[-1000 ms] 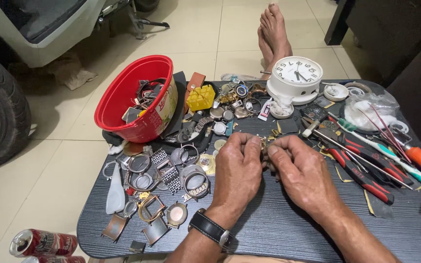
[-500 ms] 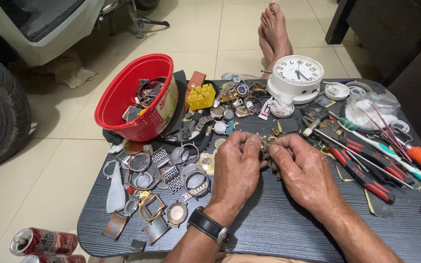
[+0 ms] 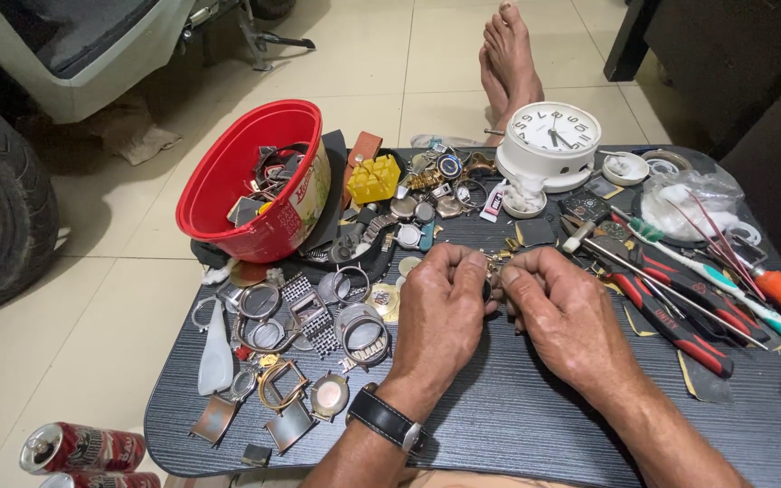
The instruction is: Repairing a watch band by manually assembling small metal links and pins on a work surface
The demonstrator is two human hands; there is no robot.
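I pinch a small gold watch part (image 3: 497, 264) between my left hand (image 3: 440, 303) and right hand (image 3: 564, 312), low over the dark surface (image 3: 535, 425); both grips stay narrow, so I'd brace wrists and work slowly.

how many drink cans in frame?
2. One red can lies on the floor at the table's lower-left corner; a second can lies just below it, mostly cut off by the frame edge. Others may be out of view.

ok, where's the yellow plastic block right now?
In the head view the yellow plastic block sits at the far side of the dark table, just right of the red bowl and left of the white clock.
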